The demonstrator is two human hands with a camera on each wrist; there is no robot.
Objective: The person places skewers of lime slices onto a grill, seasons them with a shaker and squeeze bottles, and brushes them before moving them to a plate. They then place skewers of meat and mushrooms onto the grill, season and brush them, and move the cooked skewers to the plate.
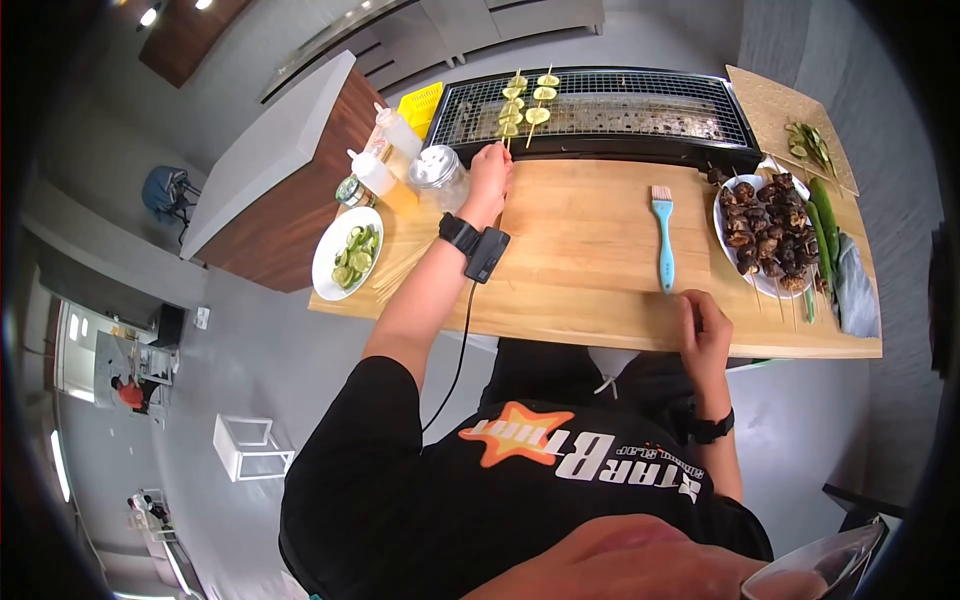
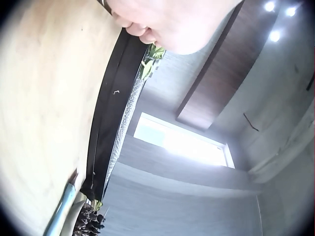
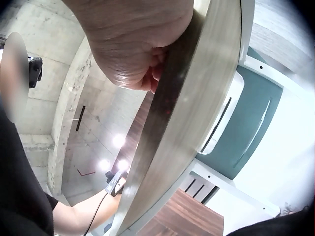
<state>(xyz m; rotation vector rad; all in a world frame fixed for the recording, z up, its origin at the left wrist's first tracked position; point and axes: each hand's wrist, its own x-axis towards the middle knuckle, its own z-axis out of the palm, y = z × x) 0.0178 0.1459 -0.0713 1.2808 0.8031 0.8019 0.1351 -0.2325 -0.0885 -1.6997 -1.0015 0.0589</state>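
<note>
My left hand [image 1: 490, 182] reaches to the near edge of the grill [image 1: 640, 108], its fingers curled at the stick end of a skewer of green vegetable slices [image 1: 511, 105]. A second such skewer [image 1: 541, 105] lies beside it on the grate, to the right. In the left wrist view the curled fingers [image 2: 140, 30] are close over the grill's black side. My right hand [image 1: 706, 330] rests at the table's front edge with its fingers loosely curled and nothing in them. Just beyond it lies a blue-handled basting brush [image 1: 665, 240].
On the right stand a plate of browned meat skewers [image 1: 768, 235], whole green vegetables [image 1: 824, 220] and a grey cloth [image 1: 857, 285]. At left are a bowl of green slices [image 1: 348, 255], bare sticks [image 1: 405, 270], squeeze bottles [image 1: 375, 178], a glass jar [image 1: 438, 170] and a yellow basket [image 1: 420, 105].
</note>
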